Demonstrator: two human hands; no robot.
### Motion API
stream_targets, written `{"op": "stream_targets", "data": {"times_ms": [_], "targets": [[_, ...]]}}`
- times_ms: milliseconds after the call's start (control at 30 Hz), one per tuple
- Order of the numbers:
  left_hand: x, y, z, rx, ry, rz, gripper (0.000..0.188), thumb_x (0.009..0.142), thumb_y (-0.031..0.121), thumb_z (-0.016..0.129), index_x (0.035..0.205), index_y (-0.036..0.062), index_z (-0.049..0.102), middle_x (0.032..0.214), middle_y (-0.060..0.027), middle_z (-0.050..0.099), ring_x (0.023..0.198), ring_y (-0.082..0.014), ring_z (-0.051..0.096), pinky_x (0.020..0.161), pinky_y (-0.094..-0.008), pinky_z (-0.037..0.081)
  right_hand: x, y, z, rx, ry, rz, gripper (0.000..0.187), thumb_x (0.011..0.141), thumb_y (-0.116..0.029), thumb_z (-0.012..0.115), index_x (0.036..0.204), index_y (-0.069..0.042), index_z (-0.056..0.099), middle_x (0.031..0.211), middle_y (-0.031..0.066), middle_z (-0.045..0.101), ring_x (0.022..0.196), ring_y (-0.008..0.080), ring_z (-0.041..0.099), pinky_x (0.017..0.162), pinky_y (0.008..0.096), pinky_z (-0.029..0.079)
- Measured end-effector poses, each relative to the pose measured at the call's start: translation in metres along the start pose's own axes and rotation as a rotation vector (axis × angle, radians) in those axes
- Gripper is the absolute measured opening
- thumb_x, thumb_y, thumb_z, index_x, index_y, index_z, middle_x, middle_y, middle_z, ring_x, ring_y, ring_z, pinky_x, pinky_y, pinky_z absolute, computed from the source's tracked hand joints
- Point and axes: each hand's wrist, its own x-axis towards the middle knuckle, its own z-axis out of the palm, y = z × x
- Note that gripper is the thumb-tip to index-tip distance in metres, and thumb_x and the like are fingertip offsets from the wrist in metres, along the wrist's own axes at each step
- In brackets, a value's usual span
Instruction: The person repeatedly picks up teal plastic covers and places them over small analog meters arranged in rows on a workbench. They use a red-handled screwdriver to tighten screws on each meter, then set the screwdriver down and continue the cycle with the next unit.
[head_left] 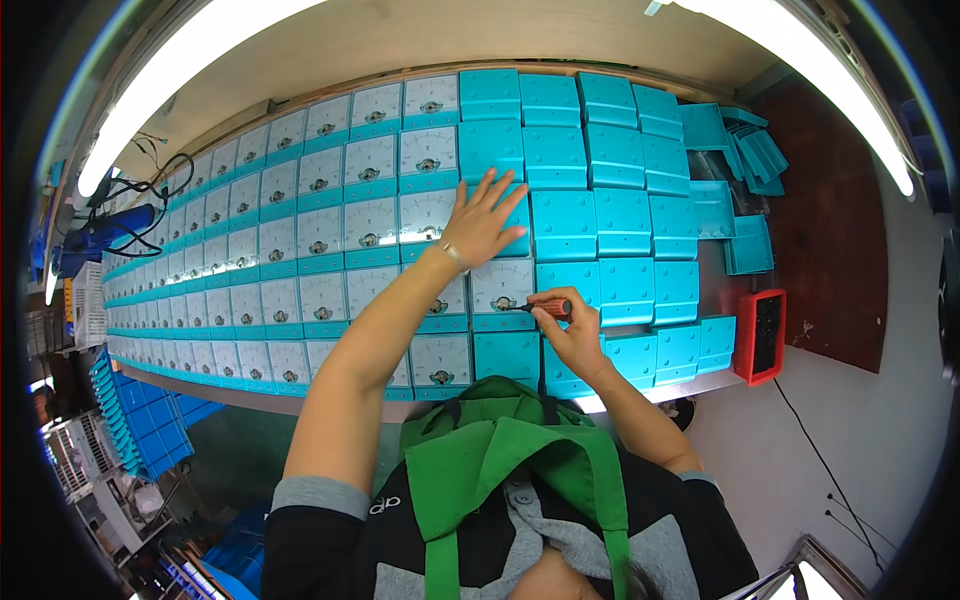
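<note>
My right hand grips a small screwdriver with a red-and-black handle. Its thin dark tip points left, at the round opening low on the face of a panel meter with a white dial and teal base. Whether the tip touches it is too small to tell. Fingers spread, my left hand rests on a teal box just beyond that meter and holds nothing. Left of my hands stand rows of similar white-faced meters. Plain teal boxes fill the rows to the right.
Loose teal covers lie piled at the table's far right. A red bin with dark contents stands at the right edge. Black cables and a blue tool are at the far left. Blue crates sit below the table's left end.
</note>
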Motion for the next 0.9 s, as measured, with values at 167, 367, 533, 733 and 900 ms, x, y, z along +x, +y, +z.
{"op": "stream_targets", "data": {"times_ms": [167,367,533,733,900], "targets": [[-0.092,0.008,-0.021,-0.099,-0.100,0.032,0.074,0.072,0.039,0.071,0.134,0.0137,0.042,0.135,-0.0123,0.042,0.129,-0.0324,0.035,0.106,-0.0582,0.022,0.004,0.000,0.003,-0.039,-0.005,-0.038,0.017,0.081,-0.002,0.066,0.095,0.000,0.056,0.085,0.0124,0.067,0.078,0.0192,0.067,0.069,0.0284,0.053],[-0.109,0.015,-0.020,-0.171,-0.079,-0.080,0.092,0.056,0.030,0.082,0.135,0.0139,0.039,0.131,-0.0102,0.045,0.127,-0.0302,0.039,0.106,-0.0561,0.023,0.022,-0.007,0.018,-0.340,-0.106,-0.371,0.024,0.072,-0.013,0.077,0.081,-0.004,0.056,0.070,0.0063,0.060,0.058,0.0201,0.060,0.052,0.0291,0.047],[-0.111,0.015,-0.016,-0.205,-0.040,-0.097,0.095,0.053,0.026,0.083,0.136,0.0141,0.038,0.131,-0.0096,0.046,0.127,-0.0297,0.039,0.107,-0.0562,0.022,0.016,-0.007,0.025,-0.442,0.072,-0.405,0.028,0.067,-0.018,0.081,0.072,-0.007,0.055,0.065,0.0030,0.056,0.052,0.0180,0.056,0.045,0.0297,0.043],[-0.112,0.013,-0.015,-0.210,-0.044,-0.084,0.093,0.054,0.026,0.083,0.135,0.0139,0.039,0.130,-0.0097,0.046,0.127,-0.0298,0.039,0.107,-0.0557,0.021,-0.008,-0.016,0.033,-0.388,0.093,-0.293,0.025,0.071,-0.013,0.077,0.081,-0.005,0.056,0.070,0.0061,0.057,0.058,0.0221,0.058,0.049,0.0321,0.045],[-0.111,0.012,-0.014,-0.207,-0.053,-0.082,0.091,0.055,0.026,0.082,0.134,0.0137,0.040,0.130,-0.0084,0.046,0.127,-0.0302,0.038,0.107,-0.0557,0.021,-0.004,-0.026,0.034,-0.443,-0.119,-0.364,0.023,0.078,-0.002,0.069,0.099,-0.002,0.059,0.074,0.0078,0.060,0.061,0.0190,0.061,0.056,0.0304,0.050]]}}
